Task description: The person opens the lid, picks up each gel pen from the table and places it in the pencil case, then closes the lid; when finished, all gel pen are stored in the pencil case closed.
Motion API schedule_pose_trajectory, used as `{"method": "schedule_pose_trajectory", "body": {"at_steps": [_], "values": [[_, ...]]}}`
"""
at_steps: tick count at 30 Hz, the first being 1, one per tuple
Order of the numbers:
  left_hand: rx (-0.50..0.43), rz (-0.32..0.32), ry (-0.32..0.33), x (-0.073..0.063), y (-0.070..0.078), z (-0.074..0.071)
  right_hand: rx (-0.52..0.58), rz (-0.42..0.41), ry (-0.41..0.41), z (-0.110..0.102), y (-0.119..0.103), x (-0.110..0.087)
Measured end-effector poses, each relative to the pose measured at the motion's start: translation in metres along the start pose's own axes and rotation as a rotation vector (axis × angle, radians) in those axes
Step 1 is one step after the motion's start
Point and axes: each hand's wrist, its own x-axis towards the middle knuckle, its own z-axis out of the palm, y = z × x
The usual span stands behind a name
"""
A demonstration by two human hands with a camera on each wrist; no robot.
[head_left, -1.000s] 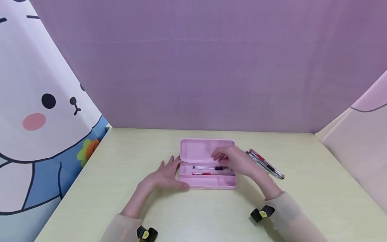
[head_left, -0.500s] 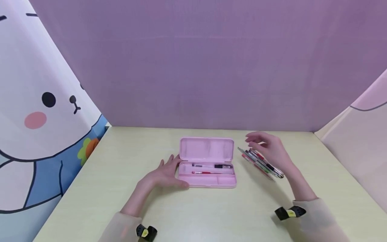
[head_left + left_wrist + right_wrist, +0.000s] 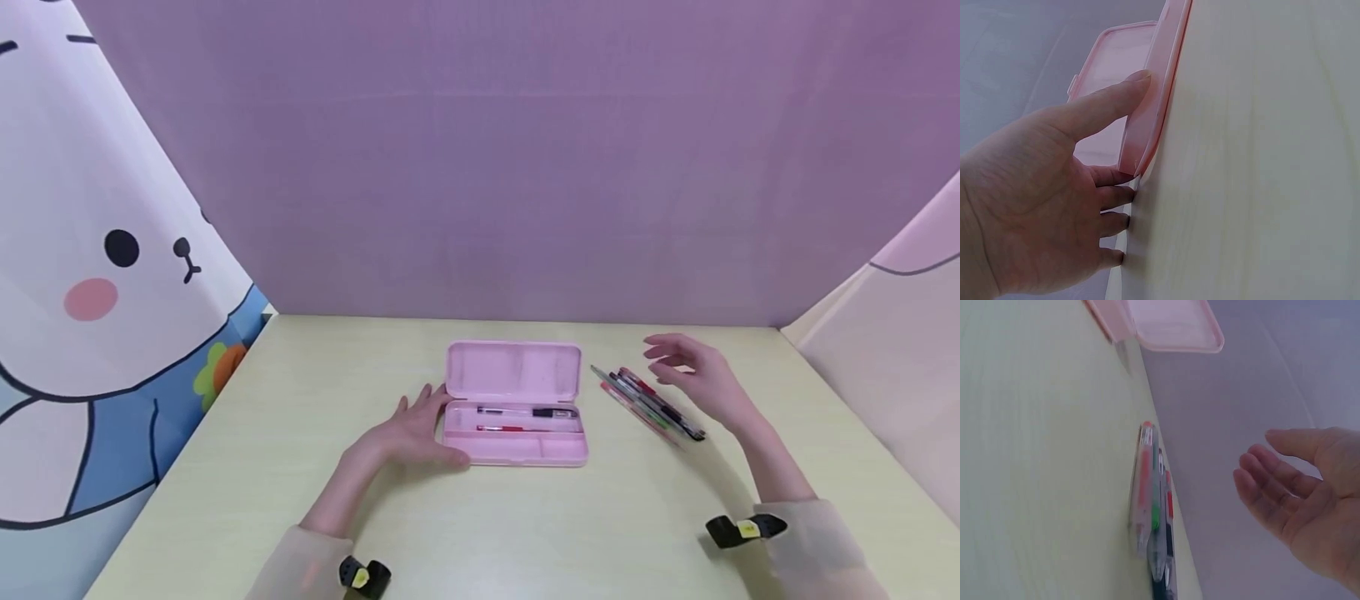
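A pink pencil case [image 3: 491, 452] lies with its lid [image 3: 513, 371] folded back on the table. Inside its rear compartment are a black-capped pen [image 3: 553, 412] and a red-tipped pen [image 3: 501, 428], side by side. My left hand [image 3: 411, 435] spreads its fingers at the case's left end. In the left wrist view its thumb [image 3: 1113, 103] rests along the case's front wall. My right hand [image 3: 701, 373] is raised just right of a pile of pens [image 3: 648, 404], holding nothing. Its fingers [image 3: 1266, 487] are loosely bent in the right wrist view.
Several pens in the pile lie slantwise, with red, green and black parts showing. The pale wooden table [image 3: 540, 533] runs back to a purple cloth wall [image 3: 510, 183]. A cartoon-printed curtain [image 3: 135, 350] hangs at the left.
My right hand has moved right, from over the pencil case, past the pens to their right side. A green and a red pen now show at the pile's left. My left hand stays put.
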Motion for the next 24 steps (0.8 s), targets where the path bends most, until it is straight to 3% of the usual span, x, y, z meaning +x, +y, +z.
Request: {"method": "schedule_pose_trajectory", "body": {"at_steps": [4, 9, 24], "values": [[0.003, 0.002, -0.003, -0.001, 0.0, -0.001, -0.066, 0.042, -0.123, -0.002, 0.006, -0.002], [-0.001, 0.003, -0.005, -0.001, -0.001, -0.001, -0.057, 0.058, -0.261, -0.002, 0.015, -0.004], [-0.002, 0.008, 0.0, 0.0, -0.001, -0.001, -0.084, 0.076, -0.304, 0.001, 0.029, -0.006]]}}
